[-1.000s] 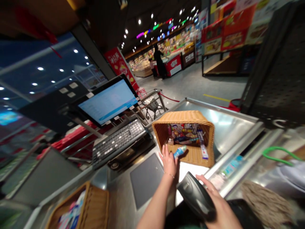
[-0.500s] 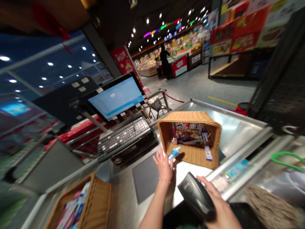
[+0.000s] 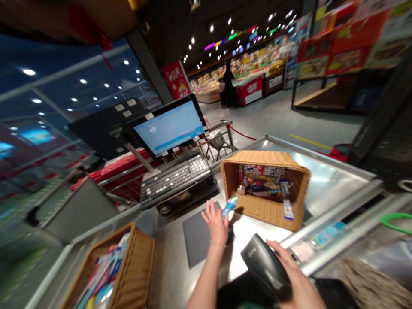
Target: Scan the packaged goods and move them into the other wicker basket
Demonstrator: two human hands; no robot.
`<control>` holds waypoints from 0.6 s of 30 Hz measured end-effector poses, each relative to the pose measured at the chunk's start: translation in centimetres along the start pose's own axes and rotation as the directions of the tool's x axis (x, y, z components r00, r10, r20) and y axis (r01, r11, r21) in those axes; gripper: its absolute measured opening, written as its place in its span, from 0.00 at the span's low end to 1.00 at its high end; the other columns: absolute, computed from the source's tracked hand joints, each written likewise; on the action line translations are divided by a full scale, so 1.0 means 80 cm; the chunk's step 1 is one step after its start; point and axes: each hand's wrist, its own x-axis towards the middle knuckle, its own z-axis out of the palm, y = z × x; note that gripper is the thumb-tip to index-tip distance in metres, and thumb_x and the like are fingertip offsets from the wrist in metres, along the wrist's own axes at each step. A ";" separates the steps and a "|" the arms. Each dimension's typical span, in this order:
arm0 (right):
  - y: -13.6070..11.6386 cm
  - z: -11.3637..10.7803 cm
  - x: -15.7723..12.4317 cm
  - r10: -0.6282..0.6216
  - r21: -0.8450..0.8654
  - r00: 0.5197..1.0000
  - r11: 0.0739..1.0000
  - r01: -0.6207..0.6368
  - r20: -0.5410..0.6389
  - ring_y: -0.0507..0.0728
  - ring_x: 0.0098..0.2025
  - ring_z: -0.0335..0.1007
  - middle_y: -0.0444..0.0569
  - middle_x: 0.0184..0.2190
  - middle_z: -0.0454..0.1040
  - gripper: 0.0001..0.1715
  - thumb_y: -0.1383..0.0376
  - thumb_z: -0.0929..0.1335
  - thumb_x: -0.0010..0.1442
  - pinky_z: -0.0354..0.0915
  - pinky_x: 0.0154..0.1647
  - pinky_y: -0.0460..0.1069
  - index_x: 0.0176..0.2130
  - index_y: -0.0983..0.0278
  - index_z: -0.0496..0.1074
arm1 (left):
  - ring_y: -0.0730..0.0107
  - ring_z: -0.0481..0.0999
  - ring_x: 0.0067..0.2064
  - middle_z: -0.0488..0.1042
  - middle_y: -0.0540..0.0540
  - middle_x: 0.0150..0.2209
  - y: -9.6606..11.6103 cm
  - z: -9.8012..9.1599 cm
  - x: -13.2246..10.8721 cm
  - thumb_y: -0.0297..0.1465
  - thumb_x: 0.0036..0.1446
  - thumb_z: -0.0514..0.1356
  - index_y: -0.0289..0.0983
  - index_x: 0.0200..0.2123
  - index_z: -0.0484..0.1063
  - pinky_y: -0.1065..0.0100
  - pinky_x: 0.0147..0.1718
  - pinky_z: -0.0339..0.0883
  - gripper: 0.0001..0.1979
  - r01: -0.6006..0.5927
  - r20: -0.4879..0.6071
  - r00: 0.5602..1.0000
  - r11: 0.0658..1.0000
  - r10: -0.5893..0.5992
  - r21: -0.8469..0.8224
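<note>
My left hand [image 3: 217, 223] holds a small blue-and-white packet [image 3: 230, 206] between thumb and fingers, with the other fingers spread. It hovers above the dark grey pad [image 3: 197, 240], just left of a tipped wicker basket [image 3: 264, 214]. Inside that basket lie many wrapped snack packets [image 3: 262, 178], a small jar [image 3: 241, 189] and a white-and-blue stick packet [image 3: 286, 199]. My right hand [image 3: 298, 279] is wrapped around a black handheld barcode scanner [image 3: 265, 266], whose head points up and left toward the bright patch of counter. What is printed on the blue packet is too blurred to read.
A monitor [image 3: 170, 124] and keyboard [image 3: 175, 180] stand beyond the counter's left side. At lower left, a second wicker basket [image 3: 138, 262] holds several colourful packages. The metal counter [image 3: 334, 165] continues to the right. Two distant people [image 3: 229, 88] are by the displays.
My left hand has shifted left with the blue packet, away from the basket opening and further over the grey pad. The camera view has turned slightly left; the scanner stays in my right hand.
</note>
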 end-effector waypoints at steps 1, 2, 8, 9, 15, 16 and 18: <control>0.000 0.003 -0.001 0.009 0.022 1.000 1.000 -0.008 -0.020 0.68 0.61 0.64 0.65 0.56 0.71 0.26 0.63 0.61 0.52 0.64 0.58 0.61 0.47 0.69 0.76 | 0.48 0.49 0.68 0.54 0.37 0.66 -0.003 -0.001 0.000 0.31 0.57 0.55 0.37 0.38 0.74 0.35 0.59 0.49 0.09 0.006 -0.007 1.000 1.000 -0.006 -0.003; 0.001 0.006 -0.002 0.016 0.045 0.999 0.999 -0.014 -0.031 0.68 0.61 0.64 0.65 0.56 0.71 0.26 0.62 0.61 0.52 0.64 0.59 0.61 0.46 0.69 0.76 | 0.47 0.49 0.68 0.54 0.37 0.66 -0.006 -0.002 0.000 0.31 0.57 0.55 0.37 0.38 0.74 0.35 0.59 0.49 0.09 0.012 -0.015 1.000 1.000 -0.012 -0.004; 0.006 0.020 -0.006 0.032 0.143 0.999 0.989 -0.026 -0.044 0.69 0.62 0.63 0.64 0.56 0.71 0.27 0.59 0.64 0.48 0.62 0.61 0.59 0.45 0.67 0.77 | 0.47 0.50 0.67 0.56 0.37 0.66 -0.021 -0.015 0.003 0.31 0.57 0.56 0.38 0.37 0.74 0.35 0.58 0.51 0.08 0.057 -0.065 0.996 0.998 -0.056 0.009; 0.005 0.020 -0.007 0.033 0.156 0.998 0.987 -0.025 -0.050 0.69 0.62 0.63 0.63 0.56 0.71 0.26 0.59 0.64 0.48 0.62 0.60 0.58 0.44 0.66 0.78 | 0.47 0.50 0.67 0.56 0.37 0.66 -0.023 -0.017 0.003 0.31 0.57 0.56 0.38 0.37 0.74 0.35 0.58 0.51 0.08 0.063 -0.072 0.995 0.998 -0.062 0.012; 0.004 0.019 -0.007 0.037 0.217 0.999 0.976 -0.035 -0.003 0.69 0.61 0.63 0.60 0.55 0.73 0.24 0.59 0.69 0.44 0.64 0.58 0.57 0.44 0.60 0.79 | 0.47 0.50 0.67 0.56 0.38 0.66 -0.037 -0.023 0.003 0.31 0.56 0.56 0.38 0.39 0.74 0.34 0.58 0.50 0.09 0.096 -0.104 0.990 0.995 -0.093 0.026; 0.006 0.021 -0.007 0.039 0.214 0.999 0.976 -0.041 0.011 0.69 0.61 0.64 0.60 0.55 0.73 0.25 0.59 0.70 0.44 0.63 0.59 0.57 0.43 0.60 0.79 | 0.47 0.50 0.67 0.57 0.38 0.65 -0.039 -0.024 0.003 0.31 0.57 0.56 0.38 0.39 0.74 0.34 0.58 0.50 0.09 0.101 -0.108 0.989 0.994 -0.097 0.028; 0.013 0.028 -0.006 0.037 0.201 0.998 0.979 -0.045 0.043 0.69 0.61 0.64 0.59 0.55 0.73 0.27 0.60 0.70 0.42 0.62 0.59 0.57 0.44 0.59 0.79 | 0.48 0.51 0.67 0.57 0.38 0.65 -0.043 -0.025 0.003 0.31 0.57 0.56 0.38 0.38 0.74 0.34 0.59 0.49 0.09 0.111 -0.115 0.988 0.993 -0.106 0.032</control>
